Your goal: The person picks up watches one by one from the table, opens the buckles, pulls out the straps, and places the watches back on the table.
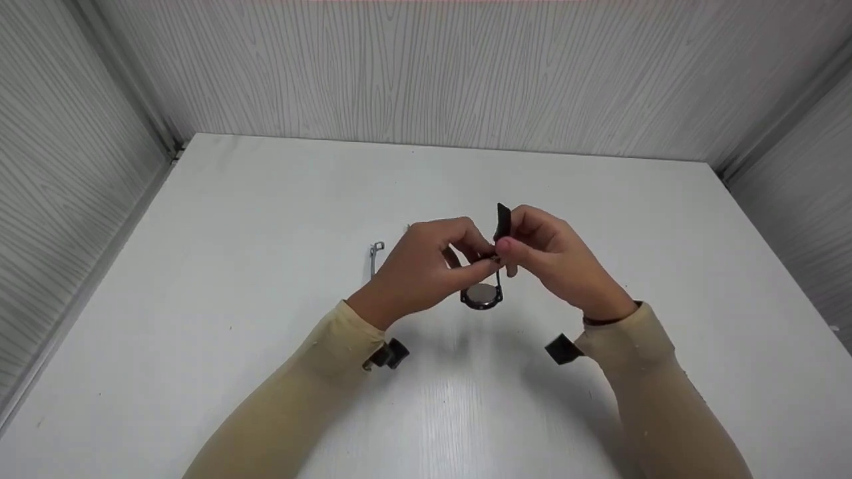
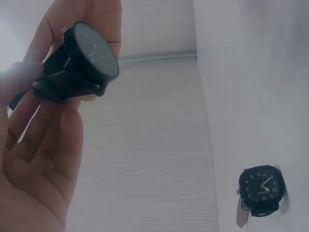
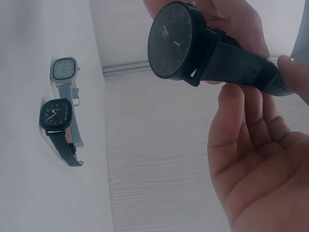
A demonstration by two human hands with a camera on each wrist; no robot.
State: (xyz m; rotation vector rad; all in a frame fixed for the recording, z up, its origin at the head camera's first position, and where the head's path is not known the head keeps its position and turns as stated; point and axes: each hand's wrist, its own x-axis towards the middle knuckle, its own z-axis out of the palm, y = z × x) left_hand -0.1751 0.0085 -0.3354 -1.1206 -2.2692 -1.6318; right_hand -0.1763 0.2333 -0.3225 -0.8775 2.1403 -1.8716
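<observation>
Above the table, both hands hold a round black wristwatch (image 1: 481, 296), its case hanging below the fingers with the metal back toward the head view. My left hand (image 1: 432, 263) pinches the strap between thumb and fingers. Close against it, my right hand (image 1: 549, 256) grips the strap near the buckle, and a dark strap end (image 1: 504, 221) stands up past the thumb. The dark dial (image 3: 170, 41) shows in the right wrist view, where the strap looks closed into a loop. Fingers hide most of the buckle in the head view.
On the white table (image 1: 266, 199) lie a black square watch (image 3: 57, 116) and a pale blue square watch (image 3: 64, 68) side by side. In the head view the left hand mostly covers them, leaving a blue strap end (image 1: 374, 256) visible. Wood-grain panels (image 1: 426, 73) enclose the table.
</observation>
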